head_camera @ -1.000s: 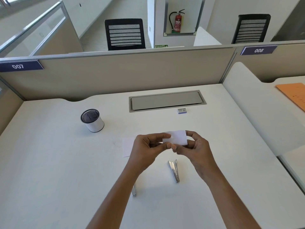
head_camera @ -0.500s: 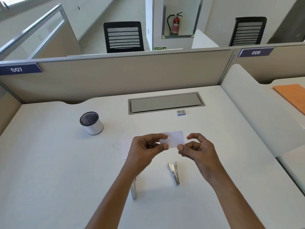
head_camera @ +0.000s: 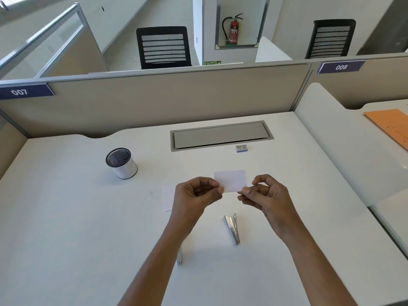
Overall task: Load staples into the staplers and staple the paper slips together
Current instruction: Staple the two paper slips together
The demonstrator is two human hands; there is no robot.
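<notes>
My left hand [head_camera: 196,195] pinches a white paper slip [head_camera: 230,180] by its left edge and holds it above the desk. My right hand [head_camera: 267,195] is at the slip's lower right corner; its thumb tip touches the corner and its fingers are curled and slightly apart. A metal stapler [head_camera: 232,228] lies on the desk below the hands, with its arms splayed. A second stapler [head_camera: 179,258] is mostly hidden under my left forearm. Another white slip [head_camera: 167,198] lies flat behind my left hand. A small staple box [head_camera: 241,148] sits farther back.
A mesh pen cup [head_camera: 121,163] stands at the left of the white desk [head_camera: 66,217]. A grey cable hatch [head_camera: 220,135] is set in the desk's far side, below the beige partition [head_camera: 154,100]. An orange folder [head_camera: 390,127] lies on the neighbouring desk.
One second ago both hands pinched the slip close together. My right hand has slid to the right along the slip to its corner and loosened. The left hand keeps its hold.
</notes>
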